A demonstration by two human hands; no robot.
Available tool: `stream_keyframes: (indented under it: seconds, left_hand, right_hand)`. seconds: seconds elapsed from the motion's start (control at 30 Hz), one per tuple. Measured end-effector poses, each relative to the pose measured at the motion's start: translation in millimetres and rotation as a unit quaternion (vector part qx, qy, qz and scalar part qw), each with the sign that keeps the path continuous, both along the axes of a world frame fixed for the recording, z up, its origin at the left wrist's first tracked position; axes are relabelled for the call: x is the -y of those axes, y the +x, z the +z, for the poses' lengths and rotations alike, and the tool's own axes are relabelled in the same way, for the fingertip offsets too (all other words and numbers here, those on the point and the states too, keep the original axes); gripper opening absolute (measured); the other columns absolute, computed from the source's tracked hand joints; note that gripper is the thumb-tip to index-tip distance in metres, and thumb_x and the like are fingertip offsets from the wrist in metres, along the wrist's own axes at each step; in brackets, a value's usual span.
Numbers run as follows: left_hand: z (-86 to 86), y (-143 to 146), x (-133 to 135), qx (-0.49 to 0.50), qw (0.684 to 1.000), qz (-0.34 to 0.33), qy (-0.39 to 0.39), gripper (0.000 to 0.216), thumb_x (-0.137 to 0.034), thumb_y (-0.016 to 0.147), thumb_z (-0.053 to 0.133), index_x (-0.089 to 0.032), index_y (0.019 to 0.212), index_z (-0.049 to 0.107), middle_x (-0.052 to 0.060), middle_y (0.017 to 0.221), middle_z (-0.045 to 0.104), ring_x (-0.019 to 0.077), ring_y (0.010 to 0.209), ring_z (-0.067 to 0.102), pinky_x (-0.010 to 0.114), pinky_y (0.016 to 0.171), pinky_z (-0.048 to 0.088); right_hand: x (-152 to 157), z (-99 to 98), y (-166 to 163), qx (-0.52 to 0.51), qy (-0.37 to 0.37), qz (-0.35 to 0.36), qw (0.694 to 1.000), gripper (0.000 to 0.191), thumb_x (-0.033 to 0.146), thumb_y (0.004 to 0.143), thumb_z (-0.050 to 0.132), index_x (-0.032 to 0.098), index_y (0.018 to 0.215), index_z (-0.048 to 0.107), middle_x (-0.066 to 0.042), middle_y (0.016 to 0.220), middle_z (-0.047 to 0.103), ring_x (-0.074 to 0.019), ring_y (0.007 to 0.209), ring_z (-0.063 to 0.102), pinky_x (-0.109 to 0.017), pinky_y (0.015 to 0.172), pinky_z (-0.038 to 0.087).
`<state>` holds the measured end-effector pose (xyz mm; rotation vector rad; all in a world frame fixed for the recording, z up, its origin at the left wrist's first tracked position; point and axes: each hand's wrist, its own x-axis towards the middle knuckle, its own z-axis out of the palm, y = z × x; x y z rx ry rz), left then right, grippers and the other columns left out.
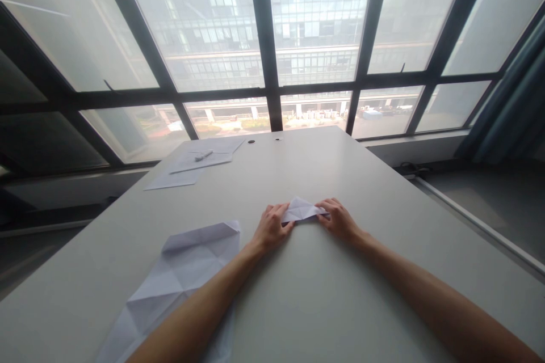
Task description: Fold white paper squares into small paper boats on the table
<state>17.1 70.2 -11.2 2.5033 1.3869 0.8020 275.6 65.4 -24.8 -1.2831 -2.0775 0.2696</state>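
Note:
A small folded piece of white paper (301,209) lies on the pale table (361,193) in front of me. My left hand (271,228) presses on its left end with fingers curled down onto it. At the right end, my right hand (337,217) pinches and holds the paper flat. Both forearms reach in from the bottom of the view.
A larger creased white sheet (179,278) lies to the left, partly under my left forearm. Flat sheets (200,163) with a pen (203,155) on them sit at the far left of the table. Big windows stand behind the table's far edge.

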Motion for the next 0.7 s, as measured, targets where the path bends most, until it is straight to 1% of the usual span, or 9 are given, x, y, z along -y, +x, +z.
stream_keyframes:
  seconds: [0.13, 0.23, 0.4, 0.53, 0.7]
  left_hand:
    - [-1.9, -2.3, -3.3, 0.03, 0.999, -0.001, -0.019, 0.053, -0.028, 0.083, 0.068, -0.02, 0.134, 0.058, 0.008, 0.129, 0.064, 0.0276, 0.117, 0.054, 0.041, 0.105, 0.042]
    - [-2.5, -2.7, -4.6, 0.038, 0.999, -0.002, -0.023, 0.052, -0.028, 0.083, 0.069, -0.021, 0.134, 0.059, 0.008, 0.13, 0.064, 0.0275, 0.118, 0.054, 0.042, 0.105, 0.042]
    - [-0.5, -1.2, -2.5, 0.025, 0.999, -0.002, -0.021, 0.043, -0.033, 0.091, 0.06, -0.021, 0.133, 0.059, 0.008, 0.129, 0.064, 0.0275, 0.117, 0.054, 0.043, 0.105, 0.041]
    - [0.2, -0.6, -0.5, 0.017, 1.0, -0.007, -0.015, 0.051, -0.033, 0.089, 0.064, -0.022, 0.138, 0.053, 0.007, 0.127, 0.065, 0.0274, 0.113, 0.053, 0.042, 0.102, 0.043]
    - [-0.7, -1.2, 0.2, 0.0, 1.0, -0.011, -0.002, 0.052, -0.033, 0.086, 0.068, -0.023, 0.135, 0.054, 0.007, 0.126, 0.064, 0.0276, 0.114, 0.053, 0.041, 0.101, 0.042]
  right_hand:
    - [0.4, -0.1, -0.1, 0.003, -0.001, 0.008, 1.0, 0.028, 0.018, 0.085, 0.064, 0.021, 0.113, 0.068, -0.008, 0.106, 0.069, -0.0225, 0.104, 0.057, -0.035, 0.093, 0.048]
    - [0.9, 1.0, -0.6, 0.003, -0.006, 0.009, 1.0, 0.027, 0.019, 0.086, 0.063, 0.022, 0.113, 0.068, -0.007, 0.106, 0.069, -0.0224, 0.105, 0.057, -0.035, 0.093, 0.048]
    - [1.4, 2.6, -0.9, 0.01, -0.007, 0.003, 1.0, 0.023, 0.02, 0.09, 0.058, 0.023, 0.111, 0.068, -0.007, 0.106, 0.069, -0.0223, 0.104, 0.058, -0.036, 0.093, 0.048]
    - [1.4, 2.7, -0.9, 0.006, 0.001, -0.005, 1.0, 0.022, 0.02, 0.091, 0.057, 0.022, 0.11, 0.068, -0.007, 0.105, 0.069, -0.0227, 0.104, 0.057, -0.036, 0.093, 0.048]
    - [0.9, 1.8, -0.4, 0.006, 0.004, -0.004, 1.0, 0.022, 0.016, 0.089, 0.058, 0.022, 0.107, 0.068, -0.006, 0.104, 0.068, -0.0229, 0.103, 0.056, -0.036, 0.093, 0.048]
